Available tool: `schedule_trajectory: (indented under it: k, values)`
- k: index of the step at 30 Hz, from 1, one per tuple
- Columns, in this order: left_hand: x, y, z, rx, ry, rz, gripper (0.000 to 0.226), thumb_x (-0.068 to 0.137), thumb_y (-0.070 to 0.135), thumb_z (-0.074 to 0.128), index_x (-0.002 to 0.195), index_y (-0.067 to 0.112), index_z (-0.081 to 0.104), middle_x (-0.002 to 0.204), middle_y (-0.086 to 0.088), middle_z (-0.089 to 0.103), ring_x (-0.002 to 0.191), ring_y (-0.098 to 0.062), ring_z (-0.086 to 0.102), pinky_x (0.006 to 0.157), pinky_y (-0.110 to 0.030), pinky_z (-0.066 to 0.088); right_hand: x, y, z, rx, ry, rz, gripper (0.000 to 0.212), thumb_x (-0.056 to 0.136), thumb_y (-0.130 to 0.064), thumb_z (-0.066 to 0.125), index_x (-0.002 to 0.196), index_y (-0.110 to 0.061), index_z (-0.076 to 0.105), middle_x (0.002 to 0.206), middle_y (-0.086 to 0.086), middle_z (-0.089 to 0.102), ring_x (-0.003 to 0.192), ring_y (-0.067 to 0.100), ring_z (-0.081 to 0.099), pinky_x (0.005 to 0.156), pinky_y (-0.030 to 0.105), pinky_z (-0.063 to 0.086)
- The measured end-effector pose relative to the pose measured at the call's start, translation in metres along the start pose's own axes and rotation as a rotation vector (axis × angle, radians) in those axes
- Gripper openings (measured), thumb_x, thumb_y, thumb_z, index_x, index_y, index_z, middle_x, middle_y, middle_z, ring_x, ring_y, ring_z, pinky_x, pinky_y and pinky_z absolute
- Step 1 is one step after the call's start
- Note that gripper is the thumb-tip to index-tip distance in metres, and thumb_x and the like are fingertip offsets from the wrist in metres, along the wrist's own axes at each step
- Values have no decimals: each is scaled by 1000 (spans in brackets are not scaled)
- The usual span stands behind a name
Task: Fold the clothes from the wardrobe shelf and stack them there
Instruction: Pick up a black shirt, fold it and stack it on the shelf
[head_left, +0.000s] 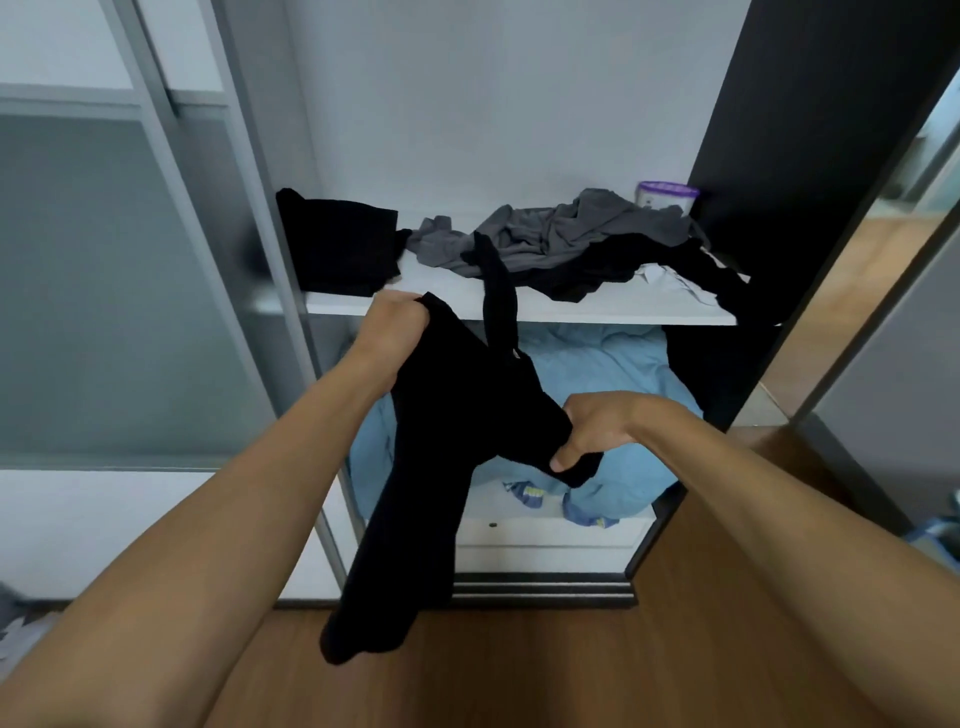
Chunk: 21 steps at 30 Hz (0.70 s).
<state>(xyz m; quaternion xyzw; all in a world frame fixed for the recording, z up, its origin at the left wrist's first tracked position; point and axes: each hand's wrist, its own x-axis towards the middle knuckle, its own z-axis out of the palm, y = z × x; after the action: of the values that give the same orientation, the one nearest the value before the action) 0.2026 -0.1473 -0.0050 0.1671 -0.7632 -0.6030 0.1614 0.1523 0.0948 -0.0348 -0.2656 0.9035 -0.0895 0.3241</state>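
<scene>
Two bare hands hold one black garment (441, 467) in front of an open wardrobe: the left hand (397, 325) clenches a top corner just below the front edge of the white shelf (597, 309), while the right hand (597, 426) pinches a bunched fold lower down. The soft, matte cloth hangs in a long limp fall toward the wood-grain floor (545, 670), and one narrow strip of it trails up over the shelf's lip. On the shelf lie one flat, squared black folded piece (340, 241) at the left, then, close beside it, one crumpled grey garment (561, 231) overlapping one rumpled black garment (618, 267). One translucent purple-lidded tub (667, 196) stands at the back right corner. A strip of bare shelf runs along the front edge. Below, light-blue bedding (613, 364) fills the lower compartment above one white drawer (545, 538).
</scene>
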Motion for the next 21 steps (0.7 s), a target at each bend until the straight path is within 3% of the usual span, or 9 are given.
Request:
schedule_trajectory:
  k: [2,5,8,10,11,14,16,18,21]
  values:
    - [4,-21,-8,161,30,33,33,77,-4,41,52,15,53,42,6,48,37,-8,45,38,-16,31,-7,-2,-4,17,-102,-9,17,81,-34,80,82,-29,64,86,-12,69,84,8,65,71,16,49]
    - [12,-55,-21,360,4,-23,26,89,2,48,69,5,63,57,-5,56,44,-12,50,41,-18,36,-22,-10,-3,246,-228,-169,6,90,-29,72,87,-34,72,90,-19,75,95,1,68,77,7,47]
    - [13,-76,-21,393,-29,-68,22,91,1,50,73,2,63,68,-12,60,57,-16,55,51,-22,39,-22,-26,2,358,-58,-299,35,96,-28,65,63,-39,71,72,-24,69,73,-9,64,66,4,42]
    - [11,-83,-16,420,-39,-60,21,92,-1,50,82,-9,66,76,-20,63,69,-20,56,62,-29,39,-15,-35,6,362,92,-327,41,95,-29,65,55,-29,61,60,-19,59,59,-4,56,60,10,38]
    - [9,-86,-12,443,-33,-56,23,93,1,49,86,-10,68,75,-19,64,67,-19,57,60,-27,40,-13,-39,8,363,126,-325,38,95,-30,65,59,-23,56,62,-13,55,59,2,53,60,17,37]
    - [-2,-85,1,222,-74,-217,28,96,7,44,88,10,70,53,-4,62,40,-13,56,41,-17,38,-8,-45,13,278,152,-330,43,95,-32,64,61,-18,42,61,-6,44,53,5,43,55,22,31]
    - [-8,-76,10,-22,-138,-347,30,97,11,39,90,14,68,67,-7,73,55,-19,69,54,-25,53,-7,-47,21,144,132,-337,45,97,-28,61,59,-18,39,59,-8,42,46,1,40,50,18,30]
    - [-10,-67,18,-276,-184,-405,29,97,10,37,87,10,65,79,-12,72,71,-26,68,70,-38,58,-6,-46,31,54,108,-344,44,98,-25,59,59,-20,41,58,-10,42,46,-3,45,51,16,32]
    - [-11,-55,26,-570,-311,-382,25,94,11,42,77,15,60,67,-2,65,64,-19,59,63,-30,51,-11,-38,32,38,104,-358,37,97,-29,61,63,-14,56,58,-2,53,51,-2,50,54,16,39]
